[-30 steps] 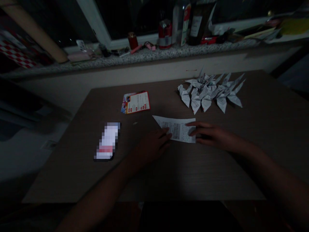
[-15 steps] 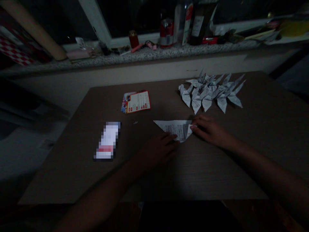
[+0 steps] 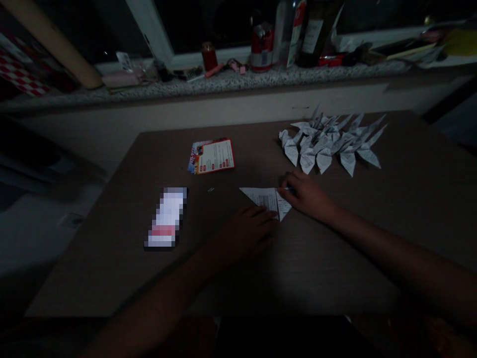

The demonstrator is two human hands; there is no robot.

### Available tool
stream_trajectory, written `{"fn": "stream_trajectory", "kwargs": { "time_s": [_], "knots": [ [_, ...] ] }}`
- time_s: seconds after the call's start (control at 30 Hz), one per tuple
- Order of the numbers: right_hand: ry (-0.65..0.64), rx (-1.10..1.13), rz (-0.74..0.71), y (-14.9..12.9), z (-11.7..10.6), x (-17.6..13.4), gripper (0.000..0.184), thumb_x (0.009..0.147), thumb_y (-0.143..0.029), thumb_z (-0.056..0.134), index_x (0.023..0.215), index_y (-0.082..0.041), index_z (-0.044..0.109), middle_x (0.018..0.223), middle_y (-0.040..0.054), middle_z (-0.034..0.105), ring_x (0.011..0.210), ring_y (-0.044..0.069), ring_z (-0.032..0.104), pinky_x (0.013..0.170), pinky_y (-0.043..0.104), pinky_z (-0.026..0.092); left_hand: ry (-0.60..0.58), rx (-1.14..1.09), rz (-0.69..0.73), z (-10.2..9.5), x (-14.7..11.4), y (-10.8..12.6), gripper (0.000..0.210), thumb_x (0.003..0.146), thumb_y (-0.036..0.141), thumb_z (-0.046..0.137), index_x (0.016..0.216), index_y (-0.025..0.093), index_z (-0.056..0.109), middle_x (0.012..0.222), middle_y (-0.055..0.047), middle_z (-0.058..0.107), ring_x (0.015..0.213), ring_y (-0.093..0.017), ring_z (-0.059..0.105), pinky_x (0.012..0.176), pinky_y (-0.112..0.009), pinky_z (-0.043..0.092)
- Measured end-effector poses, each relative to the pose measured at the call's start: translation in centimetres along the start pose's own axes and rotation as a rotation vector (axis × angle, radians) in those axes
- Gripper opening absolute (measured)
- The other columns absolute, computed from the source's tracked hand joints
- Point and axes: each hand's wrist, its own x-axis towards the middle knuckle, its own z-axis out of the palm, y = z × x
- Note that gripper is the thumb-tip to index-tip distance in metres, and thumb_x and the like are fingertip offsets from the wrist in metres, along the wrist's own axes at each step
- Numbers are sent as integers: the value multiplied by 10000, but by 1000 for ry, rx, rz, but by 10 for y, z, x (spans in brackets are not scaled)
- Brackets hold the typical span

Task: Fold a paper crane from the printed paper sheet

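A printed sheet of paper (image 3: 263, 196), folded into a triangle, lies flat on the table in front of me. Its right corner is turned over towards the middle, so a second printed layer shows there. My left hand (image 3: 253, 226) rests on the lower edge of the paper with its fingers stretched out flat. At the upper right, my right hand (image 3: 303, 194) pinches the turned-over corner between thumb and fingers. Behind it stand several folded paper cranes (image 3: 324, 141) in a tight group.
A phone (image 3: 167, 216) with a blurred lit screen lies on the left of the wooden table (image 3: 122, 199). Printed cards (image 3: 215, 156) lie farther back. Along the stone windowsill (image 3: 223, 79) stand a red can (image 3: 262, 47), bottles (image 3: 313, 37) and a small jar (image 3: 209, 56).
My right hand has moved left, bringing the paper's right corner over onto the sheet. The left hand has stayed nearly in place on the lower edge.
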Motion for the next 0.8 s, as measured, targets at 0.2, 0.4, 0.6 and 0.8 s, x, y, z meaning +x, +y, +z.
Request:
{"fn": "stream_trajectory", "kwargs": {
  "time_s": [0.2, 0.4, 0.6, 0.8],
  "knots": [
    [54, -47, 25, -1, 9, 0, 81, 968, -276, 572, 904, -228, 556, 933, 100, 609, 926, 292, 596, 843, 422, 466, 24, -12, 11, 2, 2, -2, 377, 1053, 368, 546, 1389, 200, 588, 1499, -64, 593, 1377, -267, 525, 1147, -459, 397],
    [77, -68, 62, -2, 11, -2, 84, 950, -288, 598, 915, -230, 547, 936, 98, 581, 901, 295, 583, 810, 416, 460, 47, -9, 19, 4, 2, -4, 307, 1048, 344, 557, 1321, 222, 621, 1508, -62, 577, 1354, -269, 544, 1101, -449, 444],
    [65, -79, 75, -4, 12, -2, 84, 961, -283, 584, 915, -224, 547, 956, 111, 595, 924, 304, 587, 831, 430, 459, 60, 2, 27, 6, 0, -4, 419, 1050, 346, 556, 1446, 211, 536, 1526, -68, 567, 1379, -276, 525, 1124, -451, 438],
    [72, -84, 75, -2, 14, -2, 98, 959, -300, 595, 909, -233, 545, 932, 96, 583, 890, 294, 579, 789, 416, 450, 60, 12, 31, 6, 0, -3, 412, 1050, 343, 561, 1437, 201, 564, 1535, -68, 562, 1379, -271, 532, 1136, -443, 440]
  ]
}}
